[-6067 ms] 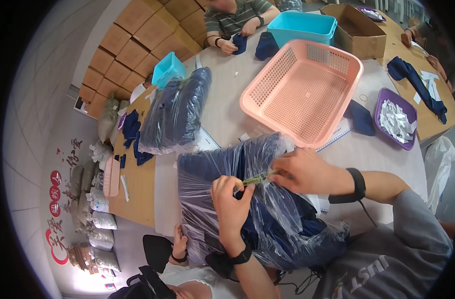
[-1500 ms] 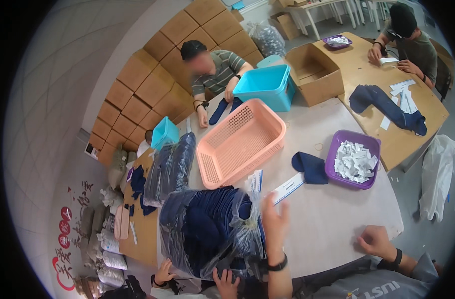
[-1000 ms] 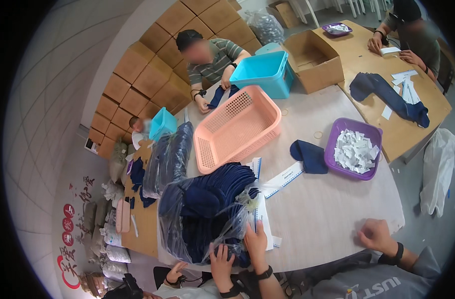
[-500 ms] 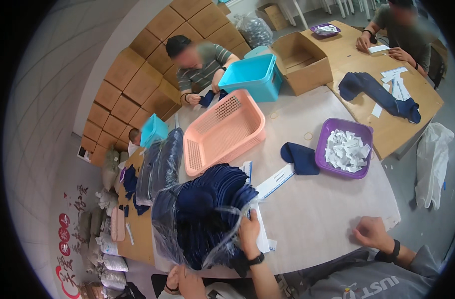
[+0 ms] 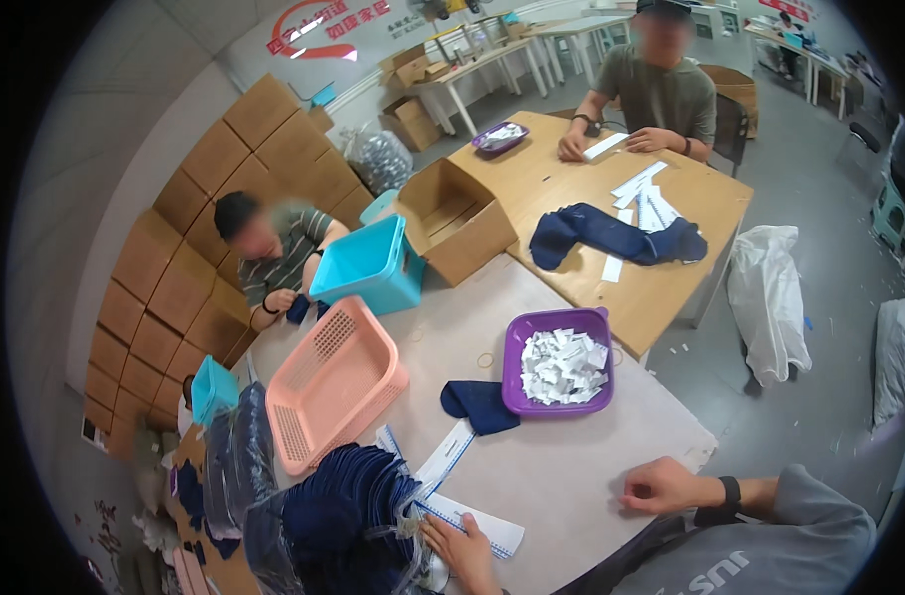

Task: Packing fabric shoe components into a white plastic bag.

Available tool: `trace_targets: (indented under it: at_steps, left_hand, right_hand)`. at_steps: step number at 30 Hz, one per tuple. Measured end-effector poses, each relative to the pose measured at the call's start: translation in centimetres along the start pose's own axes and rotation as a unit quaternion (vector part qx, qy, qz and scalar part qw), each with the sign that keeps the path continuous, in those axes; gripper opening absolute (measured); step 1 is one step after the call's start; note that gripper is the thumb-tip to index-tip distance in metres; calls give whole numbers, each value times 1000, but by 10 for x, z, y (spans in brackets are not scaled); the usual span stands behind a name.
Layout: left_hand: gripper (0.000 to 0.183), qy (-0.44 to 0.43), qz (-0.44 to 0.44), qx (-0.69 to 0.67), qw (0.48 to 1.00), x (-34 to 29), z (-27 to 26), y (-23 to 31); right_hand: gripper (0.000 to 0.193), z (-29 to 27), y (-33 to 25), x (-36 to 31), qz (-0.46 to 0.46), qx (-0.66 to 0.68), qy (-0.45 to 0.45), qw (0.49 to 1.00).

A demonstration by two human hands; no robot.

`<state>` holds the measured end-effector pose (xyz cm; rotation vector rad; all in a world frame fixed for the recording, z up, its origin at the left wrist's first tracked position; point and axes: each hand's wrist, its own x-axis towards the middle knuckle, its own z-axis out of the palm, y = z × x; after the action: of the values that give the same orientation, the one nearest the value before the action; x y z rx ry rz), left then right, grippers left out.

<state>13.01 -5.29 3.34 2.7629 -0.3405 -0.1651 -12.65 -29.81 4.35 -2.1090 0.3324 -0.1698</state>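
The left hand (image 5: 460,551) is extended, its fingertips against the gathered edge of a clear plastic bag (image 5: 266,543); no firm grip is evident. The right hand (image 5: 663,486) is curled into a loose, narrow fist at the near edge of the surface (image 5: 562,486), well apart from the bag, with no object visible in it.

The bag lies immediately left of the left hand and contains a dense stack of navy folded textiles (image 5: 365,478), their folded edges exposed on top. A white paper strip with blue edging (image 5: 492,528) lies just beyond the left hand's thumb; a second paper strip (image 5: 445,458) lies farther from the same hand.

Beyond and between the hands, a single navy folded piece (image 5: 484,409) lies against a purple tray (image 5: 513,359) holding white paper slips (image 5: 565,367). A pink perforated basket (image 5: 371,409) stands beyond the left hand, to its left. Farther out in that direction are a turquoise bin (image 5: 393,288) and an open cardboard box (image 5: 474,244).
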Motion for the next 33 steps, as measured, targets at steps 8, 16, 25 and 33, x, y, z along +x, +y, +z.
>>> trace_targets:
  at_steps: [8,16,25,33]
  left_hand:
    - [79,7,160,-26,987,-21,17,38]
    - [78,-26,231,-58,971,-21,34,92]
    - [61,34,326,-139,935,-95,-13,74]
    - [39,-61,184,-229,954,-150,-23,11]
  right_hand:
    - [22,-42,-37,3,5,26,-66,997]
    - [25,-95,-46,-24,19,-7,36,999]
    - [17,-230,-76,-79,40,-43,335,940]
    - [27,-334,-83,-23,-62,-54,431,899]
